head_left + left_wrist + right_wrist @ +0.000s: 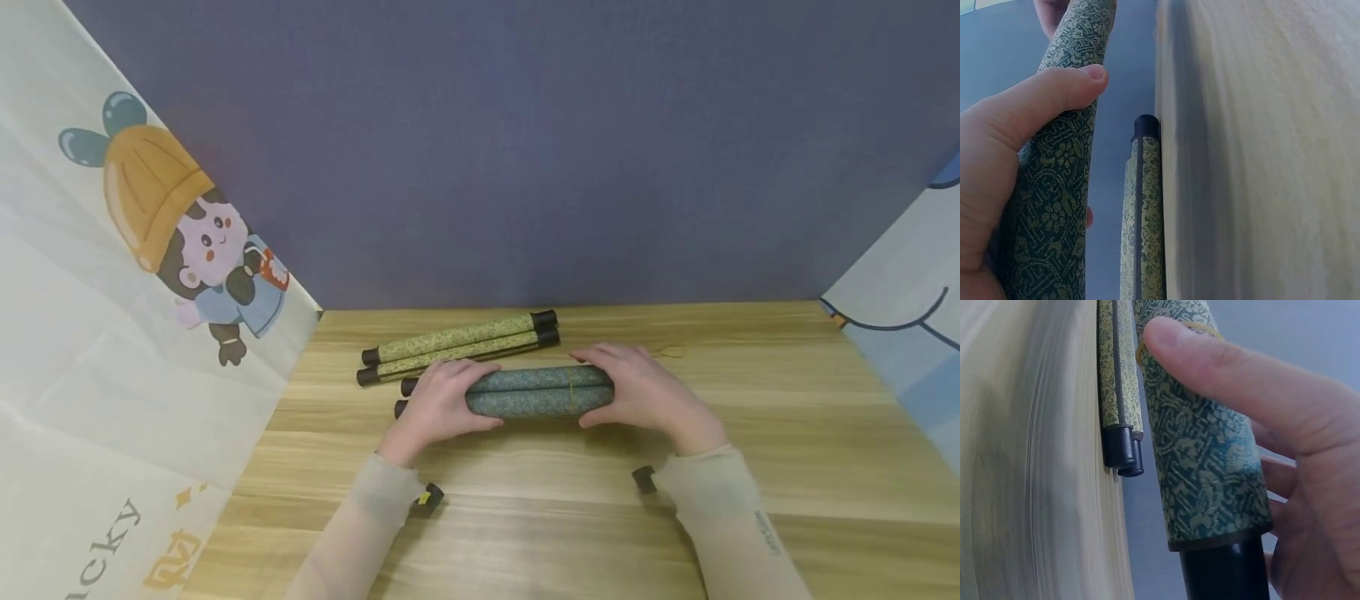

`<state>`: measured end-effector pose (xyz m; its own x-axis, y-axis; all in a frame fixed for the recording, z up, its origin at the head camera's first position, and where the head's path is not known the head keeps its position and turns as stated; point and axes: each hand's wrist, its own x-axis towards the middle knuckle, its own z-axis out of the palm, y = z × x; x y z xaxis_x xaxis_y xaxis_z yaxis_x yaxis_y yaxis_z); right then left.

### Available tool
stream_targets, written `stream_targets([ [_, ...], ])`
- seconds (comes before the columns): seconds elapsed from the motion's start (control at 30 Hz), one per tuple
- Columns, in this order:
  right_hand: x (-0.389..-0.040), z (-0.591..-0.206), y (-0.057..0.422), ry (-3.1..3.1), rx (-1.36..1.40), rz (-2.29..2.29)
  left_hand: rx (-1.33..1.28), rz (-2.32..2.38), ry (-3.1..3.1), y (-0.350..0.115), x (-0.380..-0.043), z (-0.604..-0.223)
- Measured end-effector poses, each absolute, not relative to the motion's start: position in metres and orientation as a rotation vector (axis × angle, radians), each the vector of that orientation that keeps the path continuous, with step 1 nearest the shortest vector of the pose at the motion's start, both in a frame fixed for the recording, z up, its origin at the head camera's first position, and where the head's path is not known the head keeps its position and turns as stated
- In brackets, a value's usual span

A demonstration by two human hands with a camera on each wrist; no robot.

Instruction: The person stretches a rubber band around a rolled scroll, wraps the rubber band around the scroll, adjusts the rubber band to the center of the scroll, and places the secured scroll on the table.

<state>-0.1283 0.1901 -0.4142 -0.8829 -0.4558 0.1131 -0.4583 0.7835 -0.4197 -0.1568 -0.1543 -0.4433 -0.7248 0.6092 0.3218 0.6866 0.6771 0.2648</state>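
Both hands hold a green brocade hanging scroll [536, 392], rolled from both ends into two parallel rolls with black end knobs. My left hand [438, 400] grips it near its left end, thumb along the near side in the left wrist view. Near the other end my right hand [648, 396] grips it, thumb on the brocade [1179, 456]. A thin yellowish rubber band [571, 390] circles the rolls just inside the right hand. The wrist views show the scroll raised off the table. Behind it lies a yellow brocade scroll [457, 337], also double-rolled with black knobs.
The wood-grain table [540, 517] meets a dark blue-grey panel [525, 150] at its back edge. A loose thin yellowish band [667, 352] lies right of the scrolls. A pale printed sheet [90, 350] with a cartoon figure stands at left, and another printed sheet [892, 283] at right.
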Motion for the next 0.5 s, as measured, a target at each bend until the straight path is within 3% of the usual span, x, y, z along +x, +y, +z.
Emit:
stream_targets([
  [0.5, -0.128, -0.4159, 0.1886, -2.926, 0.811, 0.61, -1.043, -0.555, -2.662, -0.1549, -0.1555, -0.4419],
])
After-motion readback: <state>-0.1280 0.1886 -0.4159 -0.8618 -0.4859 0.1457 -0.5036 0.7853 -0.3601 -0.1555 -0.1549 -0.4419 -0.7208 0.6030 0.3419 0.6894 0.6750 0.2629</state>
